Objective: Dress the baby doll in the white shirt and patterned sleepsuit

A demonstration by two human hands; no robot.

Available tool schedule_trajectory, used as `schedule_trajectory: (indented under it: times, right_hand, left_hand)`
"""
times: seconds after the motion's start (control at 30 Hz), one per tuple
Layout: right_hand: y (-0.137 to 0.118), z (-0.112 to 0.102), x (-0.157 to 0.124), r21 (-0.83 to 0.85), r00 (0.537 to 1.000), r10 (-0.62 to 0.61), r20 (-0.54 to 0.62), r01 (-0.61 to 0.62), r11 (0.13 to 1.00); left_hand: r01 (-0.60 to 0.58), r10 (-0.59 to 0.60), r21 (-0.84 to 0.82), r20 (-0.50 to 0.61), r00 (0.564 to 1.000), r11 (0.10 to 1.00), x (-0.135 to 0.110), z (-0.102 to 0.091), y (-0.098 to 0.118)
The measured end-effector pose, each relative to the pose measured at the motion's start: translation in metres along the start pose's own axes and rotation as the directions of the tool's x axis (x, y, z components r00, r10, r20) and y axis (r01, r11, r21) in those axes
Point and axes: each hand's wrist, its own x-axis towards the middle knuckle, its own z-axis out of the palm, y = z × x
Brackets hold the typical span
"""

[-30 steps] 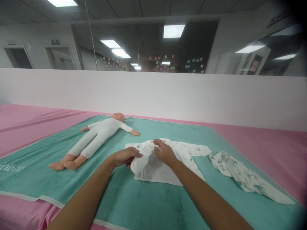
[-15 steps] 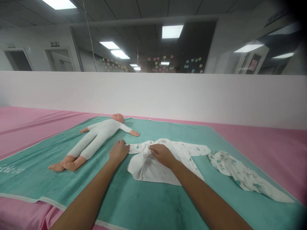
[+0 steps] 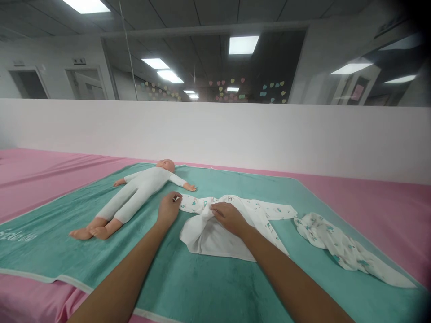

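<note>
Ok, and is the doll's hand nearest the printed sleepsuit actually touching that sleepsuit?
Apart. The head view shows a strip of teal towel between the doll's hand and the printed sleepsuit's sleeve.

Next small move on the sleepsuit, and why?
Probably smooth the bunched fabric flat with the right hand, which rests on it. The left hand sits at the end of the sleeve, so it could hold that side of the sleepsuit steady. The bunch looks like the main unevenness in the garment.
</note>
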Motion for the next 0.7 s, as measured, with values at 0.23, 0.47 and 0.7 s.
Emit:
schedule_trajectory:
  times: [0.23, 0.47, 0.7]
  right_hand:
    - [0.002, 0.001, 0.0, -0.014, 0.998, -0.027, 0.058, 0.028, 0.999]
    - [0.002, -0.001, 0.0, -0.039, 0.957, 0.022, 0.291, -0.012, 0.999]
    - [0.006, 0.002, 0.0, -0.08, 0.936, 0.052, 0.348, -0.026, 0.996]
  left_hand:
    - [0.077, -0.128, -0.244, -0.198, 0.972, 0.967, 0.004, -0.006, -0.004]
    - [0.021, -0.073, -0.438, -0.103, 0.992, 0.899, 0.006, -0.002, -0.007]
    - [-0.252, 0.246, -0.133, -0.058, 0.968, 0.959, -0.001, 0.012, 0.001]
